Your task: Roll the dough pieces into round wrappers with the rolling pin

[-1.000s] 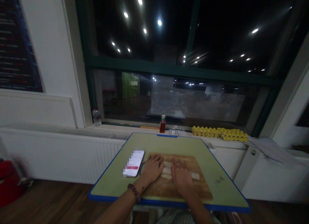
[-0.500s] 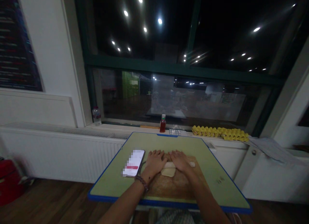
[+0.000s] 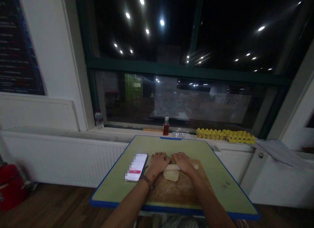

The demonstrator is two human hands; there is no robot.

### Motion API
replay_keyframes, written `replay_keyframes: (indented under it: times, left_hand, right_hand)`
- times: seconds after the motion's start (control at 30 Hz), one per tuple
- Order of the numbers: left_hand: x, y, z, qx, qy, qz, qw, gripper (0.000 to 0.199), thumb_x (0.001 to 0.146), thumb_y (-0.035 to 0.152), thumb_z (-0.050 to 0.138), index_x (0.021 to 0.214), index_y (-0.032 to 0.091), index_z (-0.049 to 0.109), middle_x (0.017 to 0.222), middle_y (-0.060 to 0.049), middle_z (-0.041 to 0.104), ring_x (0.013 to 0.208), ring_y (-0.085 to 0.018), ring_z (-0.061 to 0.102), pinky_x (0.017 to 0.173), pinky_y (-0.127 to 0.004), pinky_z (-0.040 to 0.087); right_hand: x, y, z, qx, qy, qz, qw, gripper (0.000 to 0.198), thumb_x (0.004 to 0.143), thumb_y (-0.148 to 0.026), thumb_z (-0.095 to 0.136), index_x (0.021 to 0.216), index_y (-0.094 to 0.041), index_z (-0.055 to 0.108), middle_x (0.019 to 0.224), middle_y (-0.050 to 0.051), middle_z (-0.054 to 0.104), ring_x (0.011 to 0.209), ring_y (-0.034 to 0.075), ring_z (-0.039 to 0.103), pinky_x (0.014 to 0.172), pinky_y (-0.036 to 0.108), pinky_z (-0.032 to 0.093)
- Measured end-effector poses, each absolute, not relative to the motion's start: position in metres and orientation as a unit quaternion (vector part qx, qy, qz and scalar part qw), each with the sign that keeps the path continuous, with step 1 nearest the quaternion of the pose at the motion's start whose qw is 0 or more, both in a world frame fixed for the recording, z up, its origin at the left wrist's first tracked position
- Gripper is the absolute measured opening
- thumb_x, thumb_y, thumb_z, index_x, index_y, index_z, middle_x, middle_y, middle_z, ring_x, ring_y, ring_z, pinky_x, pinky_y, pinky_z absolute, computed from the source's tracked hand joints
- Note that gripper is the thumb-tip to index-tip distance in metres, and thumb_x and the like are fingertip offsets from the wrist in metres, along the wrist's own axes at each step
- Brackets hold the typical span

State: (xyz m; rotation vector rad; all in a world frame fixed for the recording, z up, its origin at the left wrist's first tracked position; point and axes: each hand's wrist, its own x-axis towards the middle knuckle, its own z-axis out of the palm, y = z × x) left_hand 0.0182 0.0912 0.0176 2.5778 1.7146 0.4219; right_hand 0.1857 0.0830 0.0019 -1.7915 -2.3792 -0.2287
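Observation:
A pale wooden rolling pin [image 3: 171,167] lies crosswise over a small flattened piece of dough [image 3: 171,175], on a brown wooden board [image 3: 175,192]. My left hand [image 3: 159,163] rests on the pin's left part, palm down, its fingers bent over the far side. On the right part lies my right hand [image 3: 183,162], placed the same way, with the pin's end showing past it. Most of the dough that shows is on the near side of the pin; what lies under the pin and hands is hidden.
The board sits on a green folding table [image 3: 113,185] with a blue rim. Left of my left hand lies a lit phone [image 3: 136,167]. On the sill behind stand a red-filled bottle [image 3: 166,126], a water bottle [image 3: 99,119] and yellow egg trays [image 3: 224,135].
The pin has rolled slightly, and the dough's near part looks rounder. My hands stay on the pin with the fingers a little more bent. The whole view has shifted slightly.

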Motion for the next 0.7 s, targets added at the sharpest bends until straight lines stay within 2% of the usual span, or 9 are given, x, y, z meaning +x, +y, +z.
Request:
replay_keyframes:
  times: [0.27,0.43,0.6,0.7]
  left_hand:
    - [0.022,0.103,0.021,0.807,0.573,0.143,0.004,0.040,0.089,0.039,0.040,0.108,0.016,0.066,0.115,-0.012,0.067,0.110,-0.028,0.059,0.092,-0.039,0.044]
    - [0.023,0.110,0.023,0.802,0.583,0.129,0.004,0.041,0.090,0.040,0.039,0.110,0.014,0.065,0.113,-0.014,0.067,0.109,-0.029,0.060,0.090,-0.040,0.045]
    - [0.023,0.114,0.026,0.806,0.580,0.113,0.006,0.043,0.091,0.040,0.037,0.109,0.014,0.065,0.114,-0.014,0.067,0.110,-0.028,0.059,0.092,-0.039,0.045]
    - [0.024,0.114,0.027,0.807,0.583,0.096,0.007,0.044,0.091,0.040,0.036,0.111,0.013,0.065,0.116,-0.016,0.065,0.112,-0.030,0.058,0.093,-0.041,0.044]
  right_hand:
    - [0.186,0.088,0.007,-0.620,-0.778,-0.073,0.071,0.042,0.099,-0.025,0.027,0.120,-0.015,0.061,0.117,0.014,0.067,0.111,0.022,0.060,0.096,0.036,0.039]
    - [0.185,0.093,0.012,-0.638,-0.764,-0.072,0.070,0.042,0.100,-0.031,0.027,0.115,-0.020,0.064,0.117,0.012,0.068,0.115,0.025,0.056,0.099,0.043,0.035]
    - [0.185,0.095,0.012,-0.645,-0.759,-0.070,0.058,0.038,0.099,-0.029,0.031,0.118,-0.022,0.062,0.118,0.012,0.067,0.115,0.026,0.055,0.098,0.045,0.035]
    - [0.185,0.093,0.012,-0.650,-0.755,-0.069,0.053,0.039,0.099,-0.028,0.029,0.121,-0.023,0.061,0.120,0.012,0.066,0.119,0.027,0.053,0.101,0.049,0.030]
